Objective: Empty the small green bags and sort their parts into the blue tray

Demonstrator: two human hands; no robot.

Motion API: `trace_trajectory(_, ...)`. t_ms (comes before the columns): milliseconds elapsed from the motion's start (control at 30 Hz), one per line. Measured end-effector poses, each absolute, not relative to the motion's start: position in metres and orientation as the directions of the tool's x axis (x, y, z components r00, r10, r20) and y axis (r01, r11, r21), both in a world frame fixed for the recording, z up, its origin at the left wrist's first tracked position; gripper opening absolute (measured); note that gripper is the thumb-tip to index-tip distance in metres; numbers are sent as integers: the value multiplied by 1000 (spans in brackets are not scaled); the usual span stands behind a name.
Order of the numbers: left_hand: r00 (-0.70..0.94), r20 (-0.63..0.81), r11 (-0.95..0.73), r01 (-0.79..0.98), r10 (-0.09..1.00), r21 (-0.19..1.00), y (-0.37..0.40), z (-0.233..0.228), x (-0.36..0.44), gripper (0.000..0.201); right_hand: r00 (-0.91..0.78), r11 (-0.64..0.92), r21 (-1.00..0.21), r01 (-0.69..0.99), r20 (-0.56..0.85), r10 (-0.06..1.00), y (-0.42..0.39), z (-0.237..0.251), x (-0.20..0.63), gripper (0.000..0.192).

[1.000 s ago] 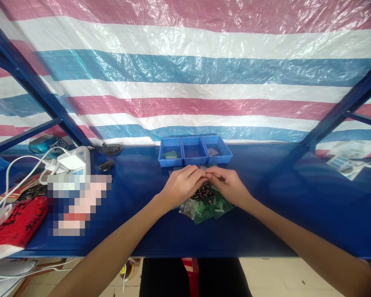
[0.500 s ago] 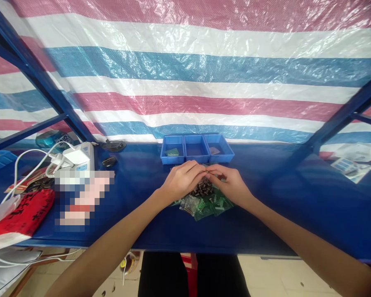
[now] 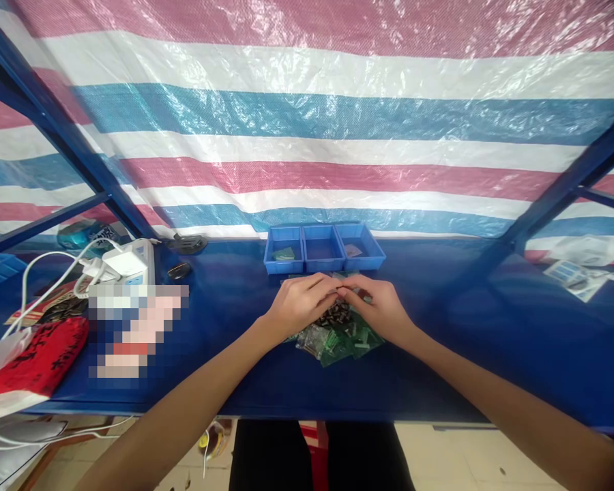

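My left hand (image 3: 303, 300) and my right hand (image 3: 376, 305) meet fingertip to fingertip above a heap of small dark metallic parts (image 3: 336, 315). Both are closed in a pinch. Whatever sits between the fingertips is too small and covered to name. Under and around the heap lie green plastic bags (image 3: 338, 349) and a clear bag of small parts (image 3: 313, 339). Just beyond my fingers stand three joined blue bins: the left bin (image 3: 284, 269) holds a green piece, the middle bin (image 3: 325, 264) shows its bare floor, and the right bin (image 3: 372, 262) holds a pale piece.
On the left of the blue table (image 3: 455, 341) are a white power strip (image 3: 143, 262) with cables, a black mouse-like object (image 3: 179, 271) and a red bag (image 3: 56, 354). A white-and-blue box (image 3: 573, 278) lies far right. A striped tarp (image 3: 312, 150) hangs behind.
The fingertips have shifted slightly and sit closer together, with the small item between them less visible. My view has tilted a little; the bins and bags stay in place.
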State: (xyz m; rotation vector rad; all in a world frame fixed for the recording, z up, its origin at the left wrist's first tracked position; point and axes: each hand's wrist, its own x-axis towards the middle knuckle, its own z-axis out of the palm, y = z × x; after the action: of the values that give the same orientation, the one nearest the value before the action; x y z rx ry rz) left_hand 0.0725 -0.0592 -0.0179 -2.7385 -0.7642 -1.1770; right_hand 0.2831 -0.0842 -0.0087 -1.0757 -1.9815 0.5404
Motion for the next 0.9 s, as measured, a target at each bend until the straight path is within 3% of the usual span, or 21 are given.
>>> trace_trajectory(133,551,720,-860,496,422,124,-60,-20,73,20,-302,550,-674,493,460,835,-85,-9,283,26)
trace_trajectory(367,487,738,-843,497,468,206,-62,-15,76,20,-288,392,-859,330,304,908,-85,-6,281,28)
trace_trajectory(600,490,690,-817,510,532,268,-63,-15,75,25,-357,337,-915,222,245,901,-86,-1,279,30)
trace_trajectory(900,607,652,-875,440,454,200,-62,-10,70,30,-333,344,-913,221,261,906,-88,-4,280,29)
